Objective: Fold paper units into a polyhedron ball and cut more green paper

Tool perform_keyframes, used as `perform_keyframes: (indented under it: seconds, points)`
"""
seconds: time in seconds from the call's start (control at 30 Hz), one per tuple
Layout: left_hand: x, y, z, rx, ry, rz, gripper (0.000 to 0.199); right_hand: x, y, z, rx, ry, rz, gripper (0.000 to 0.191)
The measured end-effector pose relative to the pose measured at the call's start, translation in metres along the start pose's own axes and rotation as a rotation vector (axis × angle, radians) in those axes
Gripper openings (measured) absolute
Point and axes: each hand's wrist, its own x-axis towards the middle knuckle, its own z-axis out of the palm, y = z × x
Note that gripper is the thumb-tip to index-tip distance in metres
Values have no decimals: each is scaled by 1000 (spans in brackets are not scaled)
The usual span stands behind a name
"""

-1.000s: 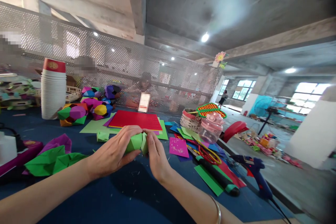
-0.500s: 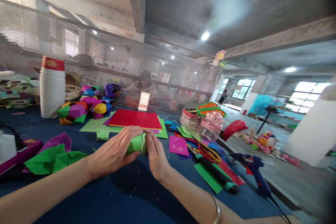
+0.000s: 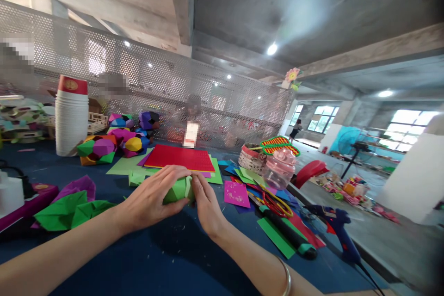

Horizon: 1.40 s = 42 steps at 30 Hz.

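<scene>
A light green folded paper piece point(image 3: 178, 190) is held between my two hands over the blue table, in the middle of the head view. My left hand point(image 3: 156, 196) wraps it from the left, fingers over the top and thumb below. From the right, my right hand point(image 3: 207, 201) presses its fingers against the piece's right end; its thumb is mostly hidden. A smaller light green folded paper piece point(image 3: 136, 178) lies just beyond my left hand. Behind my hands rests a stack of coloured paper with a red sheet point(image 3: 178, 157) on top.
Stacked paper cups point(image 3: 71, 118) and colourful paper balls point(image 3: 100, 149) stand at the left, near dark green folded paper point(image 3: 62, 212). To the right are scissors point(image 3: 277, 204), a black-and-green-handled tool point(image 3: 291, 231), a pink bottle point(image 3: 280, 169), a woven basket point(image 3: 250, 158) and a glue gun point(image 3: 338, 226).
My left hand has shifted slightly along the green paper piece, whose visible part now reaches a little farther left. My right hand stays nearly where it was.
</scene>
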Motion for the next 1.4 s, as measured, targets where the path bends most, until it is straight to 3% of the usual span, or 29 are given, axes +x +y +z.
perform_keyframes:
  seconds: [0.33, 0.47, 0.6, 0.77, 0.9, 1.07, 1.23, 1.3, 1.4]
  points:
    - [-1, -8, 2, -172, -87, -96, 61, 3, 17, -1, 49, 37, 57, 37]
    - [3, -6, 1, -224, -59, -192, 57, 6, 17, -4, 94, 87, 97, 36]
    - [3, -7, 2, -207, -105, -269, 61, 8, 12, -5, 104, 95, 122, 38]
    - [-3, -8, 7, -208, -231, -231, 76, 7, 11, -5, 76, 107, 106, 38]
    - [-1, -9, 6, -229, -256, -242, 68, 9, 13, -5, 65, 150, 87, 38]
    - [10, -19, -8, -516, -113, -502, 58, 14, 21, -9, 9, 140, 194, 40]
    - [18, -37, -28, -1127, 214, -845, 38, 12, 26, -11, -197, 74, 198, 31]
    - [20, -44, -36, -1329, 330, -892, 23, 10, 25, -10, -274, 15, 178, 28]
    - [22, -50, -44, -1477, 402, -921, 11, 9, 19, -7, -364, -67, 118, 22]
